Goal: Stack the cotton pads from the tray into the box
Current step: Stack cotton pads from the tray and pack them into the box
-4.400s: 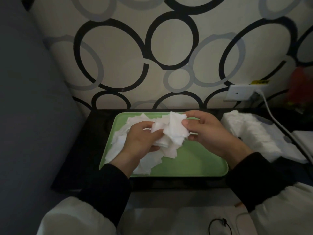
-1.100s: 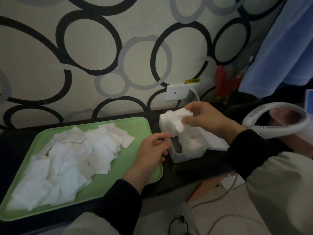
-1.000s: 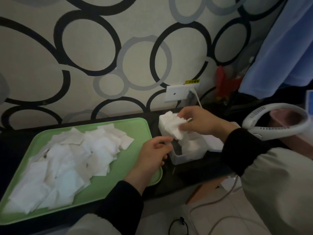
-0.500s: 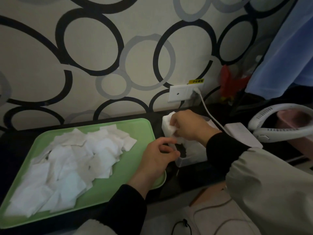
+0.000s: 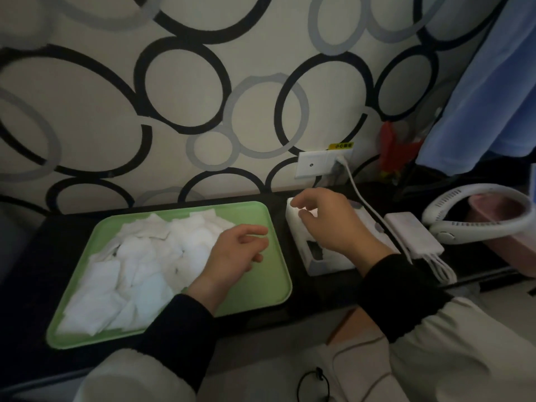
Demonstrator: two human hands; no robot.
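Green plastic tray point(image 5: 261, 288) holds a loose heap of square white cotton pads point(image 5: 139, 265); the white box point(image 5: 327, 264) beside it carries a stack point(image 5: 291, 208). Left hand point(image 5: 232, 256) hovers slack, empty; right hand point(image 5: 327, 221) curls over that stack, grip unclear. I'd square the edges, then press flat.

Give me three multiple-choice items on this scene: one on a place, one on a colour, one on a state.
1. Relative to the tray, the box stands: A to its left; B to its right; C on top of it.
2. The tray's colour: A green; B blue; C red.
3. The left hand is: A flat on the box; B loosely curled, holding nothing; C pinching the tray's rim.
Answers: 1 B, the box sits on the dark surface past the tray's right edge. 2 A, the bare tray shows green. 3 B, its fingers are curled above the tray with nothing between them.
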